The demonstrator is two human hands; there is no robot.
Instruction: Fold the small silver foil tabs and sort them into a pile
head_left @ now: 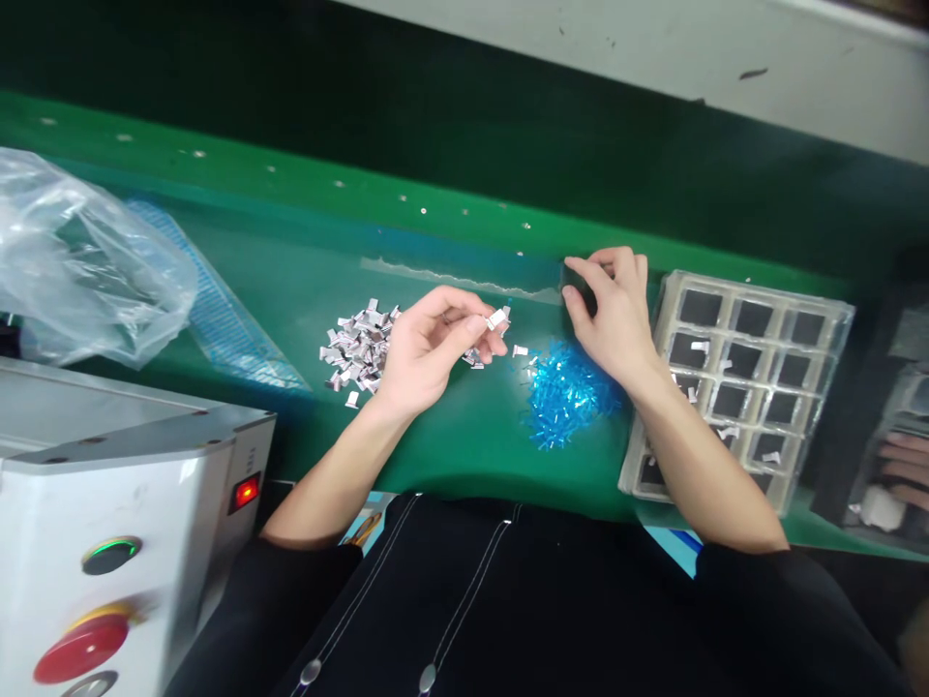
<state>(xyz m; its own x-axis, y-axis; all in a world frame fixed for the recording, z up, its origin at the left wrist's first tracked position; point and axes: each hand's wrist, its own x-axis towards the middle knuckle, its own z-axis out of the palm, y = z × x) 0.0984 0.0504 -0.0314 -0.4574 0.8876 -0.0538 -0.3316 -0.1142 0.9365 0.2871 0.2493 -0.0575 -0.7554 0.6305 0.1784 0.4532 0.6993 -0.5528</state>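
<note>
My left hand [428, 344] pinches a small silver metal clip [497, 318] between thumb and forefinger, just right of a heap of the same silver clips [357, 350] on the green table. My right hand [614, 315] is curled around a small dark block [579, 284] at the far side of a pile of thin blue plastic pieces [566, 392]. A few loose clips lie between the two hands.
A clear compartment tray [747, 373] with dark cells and a few clips sits right of my right hand. A crumpled clear plastic bag [79, 261] lies far left over a blue sheet. A white machine [108, 513] with red and green buttons stands front left. Another person's hand [904, 460] shows far right.
</note>
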